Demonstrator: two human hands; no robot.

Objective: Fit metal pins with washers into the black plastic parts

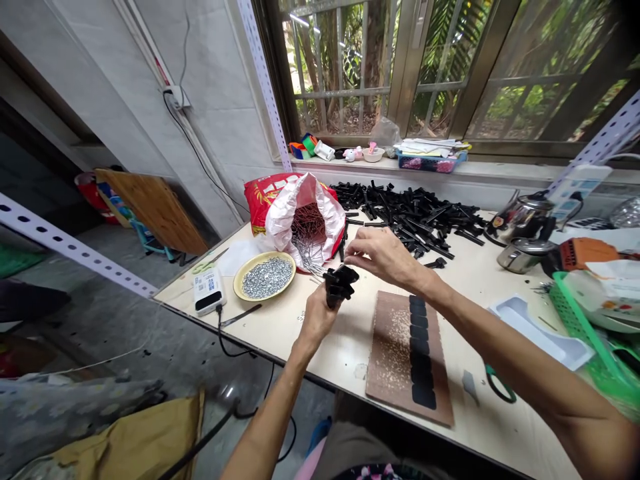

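Note:
My left hand (320, 310) is wrapped round a bunch of black plastic pieces (341, 283), held above the table between the yellow dish and the brown board. Thin metal rods stick out beside the bunch toward the bag. Just above and right of it is my right hand (377, 253), its fingertips pinched together; what they hold is too small to name. A red and white bag (280, 213) lies open behind, with thin metal rods inside. The yellow dish (240, 288) holds small silvery parts. On the brown board (383, 333) is a column of black squares (420, 347).
Many black plastic parts (415, 213) are heaped by the window. At left are a white device (207, 291) and its cable. At right stand a metal pot (525, 253), a white tray (543, 330), a green basket (580, 320) and green-handled scissors (500, 387).

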